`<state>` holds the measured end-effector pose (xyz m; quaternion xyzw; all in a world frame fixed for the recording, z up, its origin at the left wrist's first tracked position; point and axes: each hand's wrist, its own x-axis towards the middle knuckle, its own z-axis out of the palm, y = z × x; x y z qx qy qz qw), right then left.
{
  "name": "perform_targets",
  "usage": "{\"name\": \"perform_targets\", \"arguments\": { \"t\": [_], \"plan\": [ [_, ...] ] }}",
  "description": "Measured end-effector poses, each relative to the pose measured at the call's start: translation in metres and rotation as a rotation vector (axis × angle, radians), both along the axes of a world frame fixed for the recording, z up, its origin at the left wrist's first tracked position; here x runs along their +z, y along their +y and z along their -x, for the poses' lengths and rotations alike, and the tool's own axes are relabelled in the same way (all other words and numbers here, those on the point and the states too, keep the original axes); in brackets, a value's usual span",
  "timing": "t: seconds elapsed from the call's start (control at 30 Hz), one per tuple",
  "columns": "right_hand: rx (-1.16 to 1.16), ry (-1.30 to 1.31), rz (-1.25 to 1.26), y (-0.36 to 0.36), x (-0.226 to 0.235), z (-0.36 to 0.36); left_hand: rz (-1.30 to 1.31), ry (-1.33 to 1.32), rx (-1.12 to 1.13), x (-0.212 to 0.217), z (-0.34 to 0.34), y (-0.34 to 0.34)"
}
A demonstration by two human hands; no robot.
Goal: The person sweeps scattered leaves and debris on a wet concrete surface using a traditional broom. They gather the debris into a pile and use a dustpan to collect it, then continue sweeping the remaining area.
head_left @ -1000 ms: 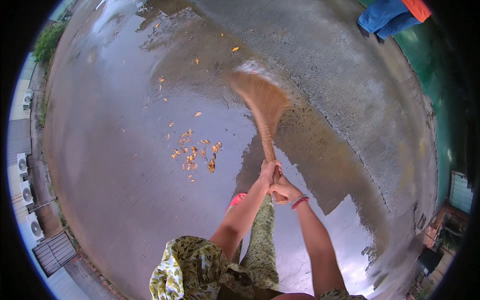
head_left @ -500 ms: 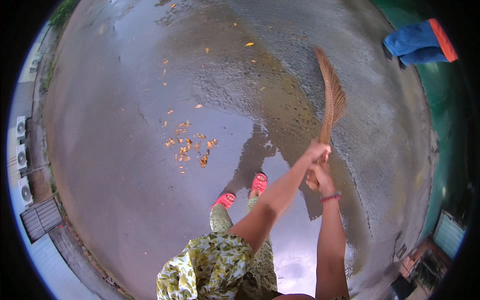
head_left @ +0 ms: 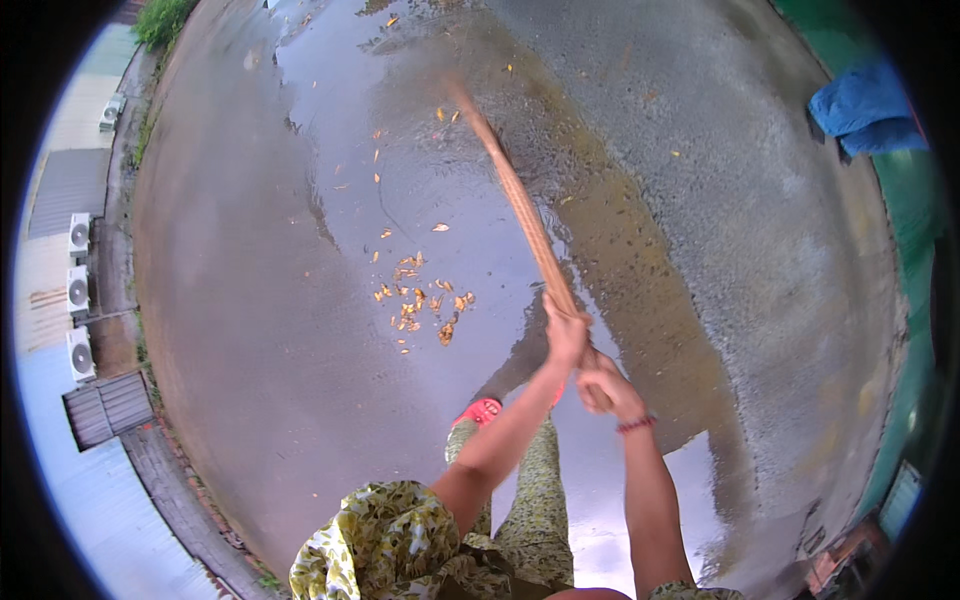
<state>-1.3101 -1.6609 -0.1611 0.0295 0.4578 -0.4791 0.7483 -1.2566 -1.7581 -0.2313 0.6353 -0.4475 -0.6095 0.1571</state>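
Both hands grip a long brown straw broom (head_left: 523, 205), which slants up and to the left over wet ground. My left hand (head_left: 566, 332) is closed round its handle, above the other. Lower on the handle, near its end, my right hand (head_left: 608, 386) is closed too, with a red bracelet on the wrist. The broom's far tip is smeared by motion and lies near a few yellow leaves (head_left: 440, 114). Left of the broom, a loose cluster of yellow-brown leaves (head_left: 420, 300) lies on the wet surface.
A shallow puddle (head_left: 350, 200) spreads over the ground (head_left: 240, 330), beside rougher gravelly paving on the right. A person in blue trousers (head_left: 865, 108) stands at the upper right. Several outdoor air-conditioning units (head_left: 79, 290) line the left wall. My pink sandal (head_left: 480, 411) shows below.
The broom has swung from the upper right to the left, its tip now over the puddle. Both hands have moved left with it, still holding the handle.
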Motion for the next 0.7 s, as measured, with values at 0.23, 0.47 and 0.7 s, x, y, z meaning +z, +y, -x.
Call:
{"name": "perform_targets", "arguments": {
  "t": [0.23, 0.47, 0.7],
  "plan": [
    [-0.089, 0.606, -0.133, -0.031, 0.041, 0.101, -0.464, 0.835, -0.040, 0.054, 0.139, -0.030],
    [-0.239, 0.433, -0.095, -0.178, -0.043, 0.141, -0.435, 0.563, -0.539, -0.018, 0.175, -0.177],
    [0.348, 0.569, -0.054, -0.139, -0.085, 0.075, -0.335, 0.761, 0.238, -0.088, 0.066, -0.105]
  ]
}}
